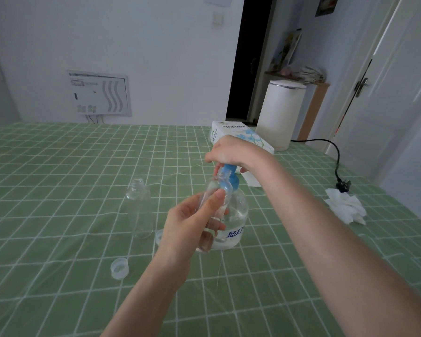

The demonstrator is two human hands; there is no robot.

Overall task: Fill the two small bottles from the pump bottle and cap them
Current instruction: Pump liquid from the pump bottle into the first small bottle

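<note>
My left hand (192, 224) grips a small clear bottle (215, 198), tilted, with its open neck up against the blue pump head (230, 173) of the pump bottle (236, 215). My right hand (231, 152) rests on top of the pump head with fingers curled over it. The pump bottle is clear with a blue label and stands on the table. A second small clear bottle (139, 207) stands upright and uncapped to the left. One translucent cap (119, 267) lies near the front left. Another cap (159, 235) lies partly hidden behind my left hand.
A green checked cloth (58, 166) covers the table. A tissue box (238, 137) stands behind my right hand. A crumpled white tissue (346, 207) and a black plug with cord (343, 186) lie at the right. A white bin (280, 113) stands beyond the table.
</note>
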